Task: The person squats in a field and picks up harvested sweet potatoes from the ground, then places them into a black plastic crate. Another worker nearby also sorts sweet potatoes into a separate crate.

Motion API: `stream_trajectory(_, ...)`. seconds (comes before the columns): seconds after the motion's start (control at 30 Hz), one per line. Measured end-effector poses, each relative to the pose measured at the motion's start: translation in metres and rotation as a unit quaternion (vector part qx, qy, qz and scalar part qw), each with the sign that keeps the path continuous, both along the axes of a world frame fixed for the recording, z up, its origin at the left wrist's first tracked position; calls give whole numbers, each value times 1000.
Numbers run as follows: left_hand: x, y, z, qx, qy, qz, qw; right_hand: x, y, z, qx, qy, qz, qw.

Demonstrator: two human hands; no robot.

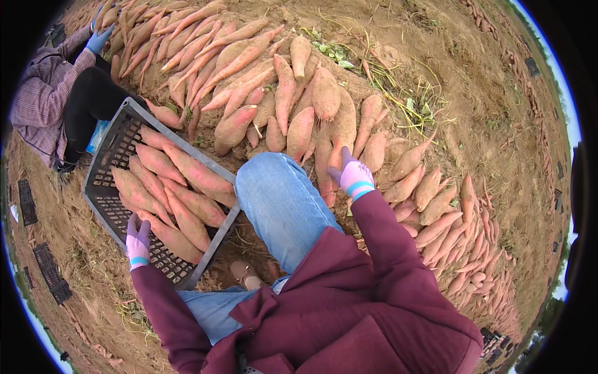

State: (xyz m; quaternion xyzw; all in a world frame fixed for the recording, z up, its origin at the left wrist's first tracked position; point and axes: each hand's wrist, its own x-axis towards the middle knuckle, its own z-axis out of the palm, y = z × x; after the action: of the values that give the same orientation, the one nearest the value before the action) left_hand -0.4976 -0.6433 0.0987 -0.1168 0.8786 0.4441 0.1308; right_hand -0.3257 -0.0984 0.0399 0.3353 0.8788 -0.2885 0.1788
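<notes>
My right hand (355, 176), in a pale pink and purple glove, has its thumb and fingers around the lower end of a long, soil-covered sweet potato (345, 119) in the row. My left hand (138, 240), gloved alike, reaches over the near left rim of a black plastic crate (209, 262). Its fingertips touch the end of a sweet potato (175, 239) inside; whether they grip it is unclear. Several more large pinkish sweet potatoes (159, 163) lie lengthwise in the crate, which stands tilted against my denim-covered knee (280, 196).
A long heap of sweet potatoes (233, 61) curves around in front and down the right side (439, 229). Cut vines with leaves (411, 107) lie beyond it. At upper left a co-worker in a plaid sleeve (46, 93) handles sweet potatoes with blue gloves (99, 39). Black crates (50, 273) lie at left.
</notes>
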Motion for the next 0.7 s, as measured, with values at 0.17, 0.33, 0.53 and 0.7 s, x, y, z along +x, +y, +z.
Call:
stream_trajectory(0.17, 2, -2, -22, -53, 9, -22, 998, -7, -22, -19, -51, 77, -151, 984)
stream_trajectory(0.33, -2, -3, -32, -71, 20, -34, 997, 34, 24, 1, -447, 227, -280, 819)
stream_trajectory(0.53, 3, -3, -34, -54, 6, -20, 998, 131, 36, 4, -773, 288, -333, 457)
stream_trajectory(0.7, 2, -10, -40, -81, -6, -14, 997, 166, 33, -10, -560, 171, -327, 742)
